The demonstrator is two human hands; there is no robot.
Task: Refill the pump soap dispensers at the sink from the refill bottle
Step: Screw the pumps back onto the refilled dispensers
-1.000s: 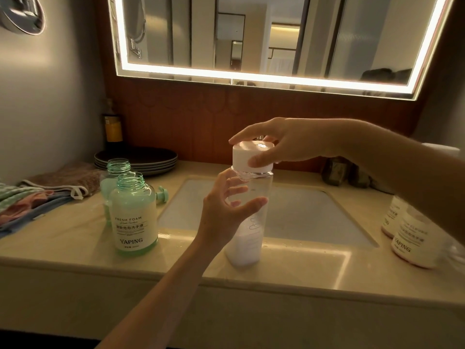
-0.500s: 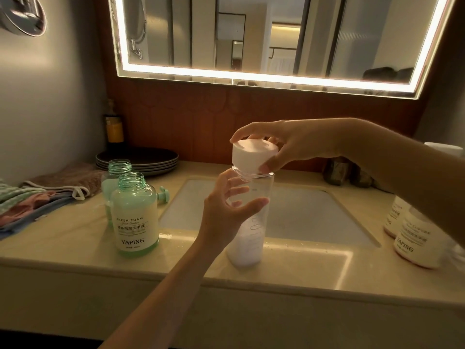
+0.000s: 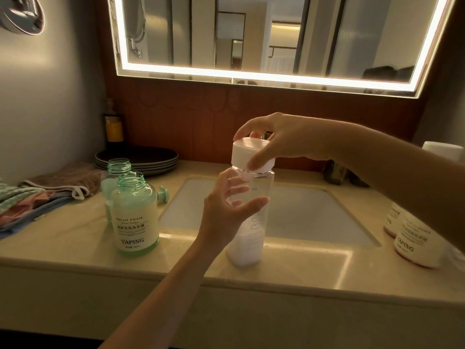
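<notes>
From the head view, a clear refill bottle stands upright on the front strip of the desk, just before the sink basin; its lower part is filled with white liquid and its upper part is see-through. The left hand reaches up from below and holds the bottle's upper body, thumb laid across the front and fingers curled round the left side. The right hand comes in from the right and grips the white cap from above, thumb on the near side wall and fingers over the top and far edge; the cap sits on the bottle's neck, with a little clear shoulder showing beneath it. To the left, two green dispensers stand uncapped on the desk: the front dispenser, labelled FRESH FOAM and YAPING, is filled nearly to its shoulder, and the second dispenser stands just behind it. A green pump head pokes out at the front dispenser's right. At the right edge two pale pink-based bottles stand close together, partly hidden by the right forearm. Further back on the left lie a stack of dark plates and folded cloths.
</notes>
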